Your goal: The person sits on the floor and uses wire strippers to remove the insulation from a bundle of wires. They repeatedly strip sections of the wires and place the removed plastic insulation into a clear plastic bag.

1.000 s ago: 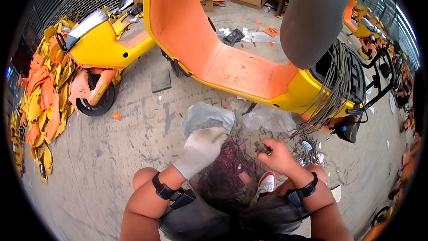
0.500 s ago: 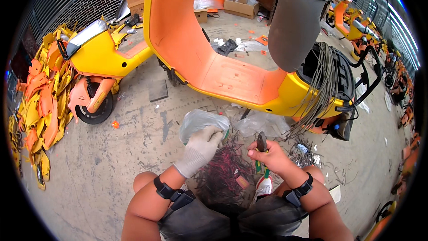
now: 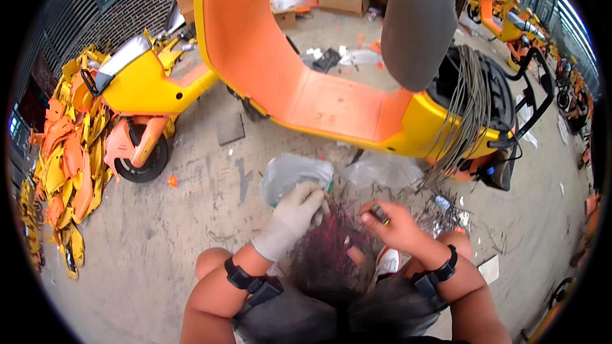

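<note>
In a whitish knit glove, my left hand [image 3: 294,215] has its fingers pinched together; what they hold, if anything, is too small to name. It sits at the near edge of a container lined with a pale plastic bag [image 3: 290,175], whose rim shows some green. My bare right hand [image 3: 400,228] is wrapped round a pair of pliers [image 3: 380,214]; most of the tool is hidden by the fingers. Between my knees lies a heap of dark and pink wire scraps [image 3: 328,242], with a small orange-brown piece [image 3: 356,255] on it.
A yellow and orange scooter [image 3: 331,105] stands just ahead, a bundle of grey cables [image 3: 470,102] draped over its rear. Clear plastic sheeting [image 3: 382,172] lies beneath it. Yellow and orange body panels [image 3: 73,153] are piled at the left. A cardboard box [image 3: 344,1] stands at the back.
The pliers have tilted down into my right hand, so their jaws no longer point up. My left hand has shifted slightly right. The whole view has moved a little.
</note>
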A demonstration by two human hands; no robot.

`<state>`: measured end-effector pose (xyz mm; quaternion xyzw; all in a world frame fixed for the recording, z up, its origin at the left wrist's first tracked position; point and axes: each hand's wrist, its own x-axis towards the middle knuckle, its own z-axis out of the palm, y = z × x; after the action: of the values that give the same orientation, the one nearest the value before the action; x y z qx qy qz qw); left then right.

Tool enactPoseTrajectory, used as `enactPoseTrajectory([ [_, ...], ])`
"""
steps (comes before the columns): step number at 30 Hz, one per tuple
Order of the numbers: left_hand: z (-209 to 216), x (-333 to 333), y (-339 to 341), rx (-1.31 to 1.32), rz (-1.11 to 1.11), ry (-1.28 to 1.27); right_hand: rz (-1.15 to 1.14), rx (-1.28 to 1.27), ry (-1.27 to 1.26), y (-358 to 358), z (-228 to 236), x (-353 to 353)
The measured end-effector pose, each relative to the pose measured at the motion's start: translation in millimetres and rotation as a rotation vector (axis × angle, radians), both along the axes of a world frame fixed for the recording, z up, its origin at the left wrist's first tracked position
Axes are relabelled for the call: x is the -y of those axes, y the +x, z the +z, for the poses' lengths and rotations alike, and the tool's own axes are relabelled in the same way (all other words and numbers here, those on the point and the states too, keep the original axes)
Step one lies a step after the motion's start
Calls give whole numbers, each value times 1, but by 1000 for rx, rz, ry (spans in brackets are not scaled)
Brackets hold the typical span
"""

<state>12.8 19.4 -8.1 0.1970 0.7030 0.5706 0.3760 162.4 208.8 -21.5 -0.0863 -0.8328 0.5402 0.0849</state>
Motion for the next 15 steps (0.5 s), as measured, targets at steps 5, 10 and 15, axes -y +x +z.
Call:
enactPoseTrajectory([
  [5,-2,-10,2,115,-76,1,-121,-115,116,-4,10,1],
  [10,-18,-21,9,5,-225,-37,-34,-233,295,-21,3,-8],
  [15,-24,-31,7,-114,-306,-42,26,-211,305,-30,-4,-9],
])
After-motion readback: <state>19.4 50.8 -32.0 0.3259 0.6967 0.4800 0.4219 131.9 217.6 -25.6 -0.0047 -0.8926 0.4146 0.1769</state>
